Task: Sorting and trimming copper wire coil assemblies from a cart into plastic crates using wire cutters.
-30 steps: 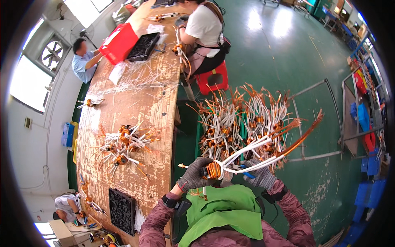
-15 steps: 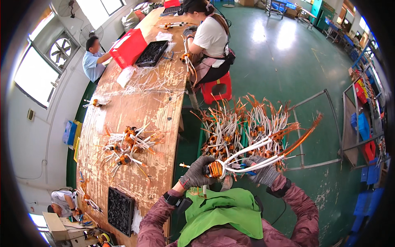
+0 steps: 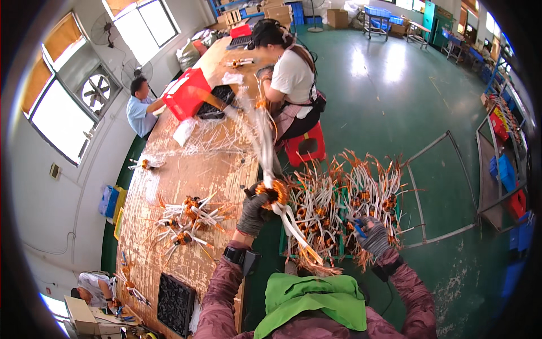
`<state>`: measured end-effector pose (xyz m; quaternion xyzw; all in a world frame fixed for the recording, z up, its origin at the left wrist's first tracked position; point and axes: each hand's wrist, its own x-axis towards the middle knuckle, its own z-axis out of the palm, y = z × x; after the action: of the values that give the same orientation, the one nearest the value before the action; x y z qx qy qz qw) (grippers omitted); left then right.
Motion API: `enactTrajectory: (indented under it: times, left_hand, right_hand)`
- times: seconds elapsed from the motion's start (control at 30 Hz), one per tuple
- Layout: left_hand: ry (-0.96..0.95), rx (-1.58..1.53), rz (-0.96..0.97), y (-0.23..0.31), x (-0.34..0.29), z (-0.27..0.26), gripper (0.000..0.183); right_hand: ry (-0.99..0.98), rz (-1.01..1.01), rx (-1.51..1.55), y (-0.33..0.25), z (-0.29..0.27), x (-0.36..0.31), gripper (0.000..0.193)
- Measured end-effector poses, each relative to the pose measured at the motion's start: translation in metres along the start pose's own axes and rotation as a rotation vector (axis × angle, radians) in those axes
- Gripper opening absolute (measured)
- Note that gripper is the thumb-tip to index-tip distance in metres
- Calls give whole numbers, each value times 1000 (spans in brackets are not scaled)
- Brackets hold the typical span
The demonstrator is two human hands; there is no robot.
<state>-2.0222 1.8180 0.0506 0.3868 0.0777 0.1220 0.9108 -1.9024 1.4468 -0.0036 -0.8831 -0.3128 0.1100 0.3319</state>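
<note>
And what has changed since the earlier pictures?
The left hand has carried the copper-wound coil away from the body, toward the table; its white leads, earlier running rightward, now extend forward, blurred, and back toward the green apron. The right hand, now apart from those leads, still holds the blue-handled tool. The coil pile and nearer black tray stayed on the table.

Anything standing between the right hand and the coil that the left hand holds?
Nothing visible clearly blocks the right hand, which holds a blue tool, from the copper-wound coil in the left hand. Massed coils with white wires show between them, seemingly lower down, though one view leaves depth uncertain.
</note>
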Motion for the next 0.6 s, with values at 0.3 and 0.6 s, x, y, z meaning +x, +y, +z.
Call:
enactTrajectory:
  times: [0.3, 0.6]
  left_hand:
    - [5, -502, -94, -63, -11, -22, 46]
    - [-100, -596, -85, -112, -12, 15, 47]
  right_hand:
    - [206, -354, -167, -78, -17, 23, 60]
    - [103, -489, 50, -97, -25, 37, 53]
